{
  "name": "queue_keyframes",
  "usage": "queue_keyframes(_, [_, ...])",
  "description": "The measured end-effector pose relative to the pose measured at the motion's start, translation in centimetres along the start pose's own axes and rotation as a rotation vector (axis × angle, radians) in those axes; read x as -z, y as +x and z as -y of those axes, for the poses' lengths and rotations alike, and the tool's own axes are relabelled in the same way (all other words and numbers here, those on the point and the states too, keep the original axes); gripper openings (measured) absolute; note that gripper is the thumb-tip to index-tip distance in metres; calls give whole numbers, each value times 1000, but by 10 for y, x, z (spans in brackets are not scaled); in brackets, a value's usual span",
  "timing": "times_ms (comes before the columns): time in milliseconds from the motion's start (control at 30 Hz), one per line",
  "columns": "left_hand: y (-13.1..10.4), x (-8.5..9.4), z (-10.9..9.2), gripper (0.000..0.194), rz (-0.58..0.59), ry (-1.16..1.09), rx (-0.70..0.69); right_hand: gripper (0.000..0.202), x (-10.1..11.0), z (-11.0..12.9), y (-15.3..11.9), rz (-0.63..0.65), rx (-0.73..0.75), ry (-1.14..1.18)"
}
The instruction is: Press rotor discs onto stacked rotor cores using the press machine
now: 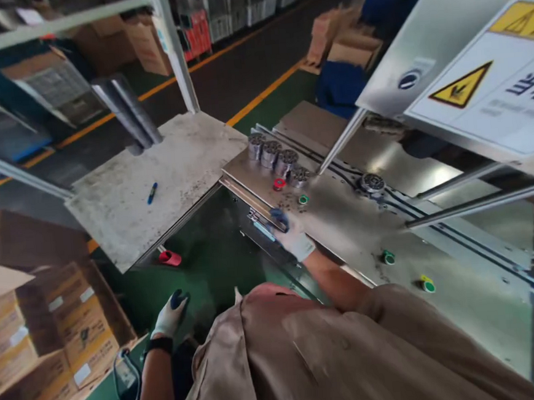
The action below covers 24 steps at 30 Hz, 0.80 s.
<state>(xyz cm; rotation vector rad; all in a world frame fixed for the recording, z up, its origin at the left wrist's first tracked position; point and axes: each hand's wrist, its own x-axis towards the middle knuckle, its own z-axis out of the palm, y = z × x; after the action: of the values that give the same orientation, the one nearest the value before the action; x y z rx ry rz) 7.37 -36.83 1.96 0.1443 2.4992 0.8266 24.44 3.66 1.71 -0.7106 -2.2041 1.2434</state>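
Observation:
My left hand (171, 315), in a white glove with dark fingertips, hangs low over the green floor beside my body. Its fingers are loosely bent and apart, with nothing seen in them. My right hand (291, 238), gloved the same way, is at the near edge of the metal workbench (338, 225). Its fingers curve with a gap between them, and I see no object held. Beyond it are a red button (279, 184) and a green button (303, 200). Several round, ribbed metal parts (270, 155) stand in a row behind these buttons.
Another round metal part (372, 183) sits by the rail. A grey side table (189, 147) bears a blue marker (152, 193) and tall metal stacks (128, 115). Cardboard boxes (79, 313) are at left. A machine housing with a warning sign (483, 78) overhangs the right.

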Motion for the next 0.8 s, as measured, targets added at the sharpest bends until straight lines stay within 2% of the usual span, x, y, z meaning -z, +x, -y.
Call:
queue_keyframes(67, [20,2,-29,45,4,-13,-15,68,43,-16,54,-322,-1,-76])
queue_keyframes(100, [33,-1,-47,48,13,-26,-33,79,60,-24,80,-421,-25,-145])
queue_keyframes(133, [47,-8,-67,50,29,-39,-61,86,73,-32,105,-450,-64,-218])
queue_keyframes(200, [75,-32,-114,53,91,-63,-139,90,89,-46,141,-363,-153,-363])
queue_keyframes(267, [95,-65,-168,58,226,-133,-275,84,95,-52,157,-247,-226,-471])
queue_keyframes(333, [100,-101,-226,66,458,-302,-470,80,95,-47,151,-265,-255,-546])
queue_keyframes(400, [91,-134,-283,78,691,-472,-600,79,91,-31,129,-395,-235,-600])
queue_keyframes(467, [74,-161,-332,97,898,-632,-629,78,87,-7,101,-525,-157,-645])
queue_keyframes(533, [56,-178,-370,109,1043,-752,-587,76,84,20,76,-619,-64,-670])
queue_keyframes(633, [42,-186,-405,101,1184,-724,-496,70,94,50,51,-664,-40,-657])
queue_keyframes(700, [43,-185,-420,91,1305,-602,-475,70,109,59,37,-558,-33,-603])
queue_keyframes(800, [48,-188,-437,88,1556,-410,-445,77,131,54,17,-323,98,-479])
